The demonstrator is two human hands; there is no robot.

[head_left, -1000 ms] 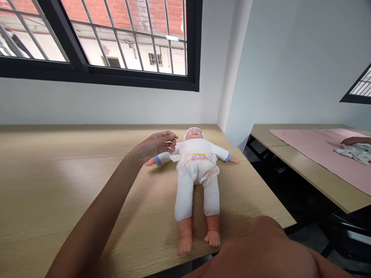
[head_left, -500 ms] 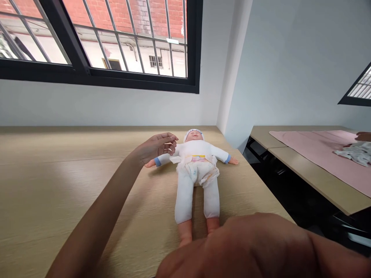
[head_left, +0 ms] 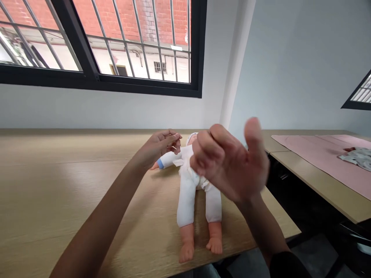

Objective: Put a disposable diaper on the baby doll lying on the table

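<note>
A baby doll (head_left: 186, 204) in a white suit with blue cuffs lies on its back on the wooden table (head_left: 58, 185), bare feet towards me. Around its hips is a white diaper (head_left: 187, 170), with a loose side edge showing at the left. My left hand (head_left: 165, 146) hovers over the doll's arm on the left, fingers loosely curled and nothing visible in them. Raised above the doll's middle, my right hand (head_left: 232, 160) is slightly blurred, its fingers bent and its thumb spread apart, holding nothing. It hides part of the doll's head, chest, diaper and other arm.
A second table (head_left: 313, 177) stands at the right across a dark gap, bearing a pink cloth (head_left: 315, 154) and a patterned garment (head_left: 358, 156). Behind the doll are a wall and a dark-framed barred window (head_left: 145, 87). The near table edge lies just below the doll's feet.
My right hand has risen from the lower foreground to over the doll's middle, uncovering its feet. My left hand stays near the doll's arm. The view has shifted slightly.
</note>
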